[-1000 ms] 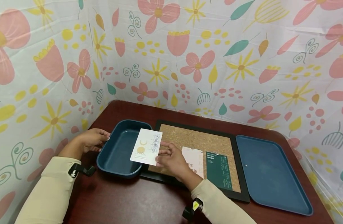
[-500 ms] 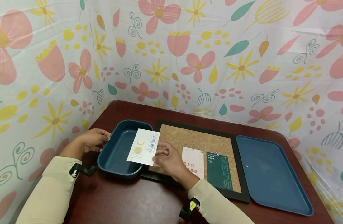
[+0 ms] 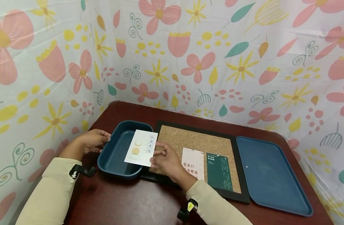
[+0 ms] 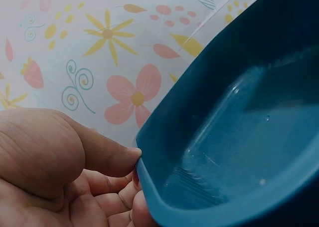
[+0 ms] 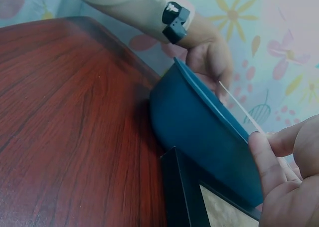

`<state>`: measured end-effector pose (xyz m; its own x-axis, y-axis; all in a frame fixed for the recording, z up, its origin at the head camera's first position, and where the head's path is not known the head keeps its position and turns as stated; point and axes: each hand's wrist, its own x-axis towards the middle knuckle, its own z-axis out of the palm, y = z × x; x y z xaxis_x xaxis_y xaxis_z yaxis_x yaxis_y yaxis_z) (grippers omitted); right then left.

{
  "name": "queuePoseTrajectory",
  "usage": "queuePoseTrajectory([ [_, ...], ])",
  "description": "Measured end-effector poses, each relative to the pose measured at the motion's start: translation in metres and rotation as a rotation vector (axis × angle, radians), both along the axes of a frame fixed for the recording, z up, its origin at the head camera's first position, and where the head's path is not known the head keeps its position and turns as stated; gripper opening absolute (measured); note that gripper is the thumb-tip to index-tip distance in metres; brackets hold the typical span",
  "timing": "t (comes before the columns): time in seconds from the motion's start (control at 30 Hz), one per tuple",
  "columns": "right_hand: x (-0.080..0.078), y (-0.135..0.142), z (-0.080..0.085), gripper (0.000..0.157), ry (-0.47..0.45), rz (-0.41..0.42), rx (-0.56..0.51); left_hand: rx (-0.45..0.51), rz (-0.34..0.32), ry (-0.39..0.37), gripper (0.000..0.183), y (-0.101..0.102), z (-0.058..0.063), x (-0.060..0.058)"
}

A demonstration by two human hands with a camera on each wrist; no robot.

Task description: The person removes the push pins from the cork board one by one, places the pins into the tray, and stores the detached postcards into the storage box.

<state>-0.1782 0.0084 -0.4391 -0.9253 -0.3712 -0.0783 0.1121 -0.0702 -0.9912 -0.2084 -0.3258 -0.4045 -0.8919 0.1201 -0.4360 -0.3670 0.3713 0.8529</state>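
My left hand [image 3: 94,140] pinches the left rim of a deep blue rectangular tray [image 3: 118,153]; in the left wrist view its thumb presses the rim, with the other fingers curled below. Between thumb and fingers, my right hand [image 3: 169,161] holds a white card [image 3: 138,148] by its right edge. A crescent moon, a yellow disc and boxed Chinese characters are printed on it. The card is over the tray's right side and overlaps its rim in the head view. Edge-on in the right wrist view, the thin card [image 5: 239,105] tilts above the tray wall.
A black-framed cork board [image 3: 194,137] lies right of the deep tray, bearing a pale pink card [image 3: 192,162] and a dark green card [image 3: 218,172] held by pins. Farther right is a shallow blue tray [image 3: 276,178]. All rest on a dark red wooden table [image 3: 132,200] against floral curtains.
The right hand has moved slightly left with the white card, bringing it farther over the deep tray and uncovering more of the pink card. The left hand stays on the rim.
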Motion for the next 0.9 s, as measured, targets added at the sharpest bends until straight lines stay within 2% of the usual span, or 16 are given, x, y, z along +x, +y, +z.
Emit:
queuePoseTrajectory([
  [0.47,0.005,-0.007,0.002,0.071,-0.092,0.004,-0.009,0.000,-0.011,0.018,0.025,-0.002,-0.003,-0.001],
  [0.9,0.005,-0.013,0.001,0.069,-0.068,0.027,0.012,-0.001,0.002,0.011,0.025,-0.001,-0.002,-0.001],
])
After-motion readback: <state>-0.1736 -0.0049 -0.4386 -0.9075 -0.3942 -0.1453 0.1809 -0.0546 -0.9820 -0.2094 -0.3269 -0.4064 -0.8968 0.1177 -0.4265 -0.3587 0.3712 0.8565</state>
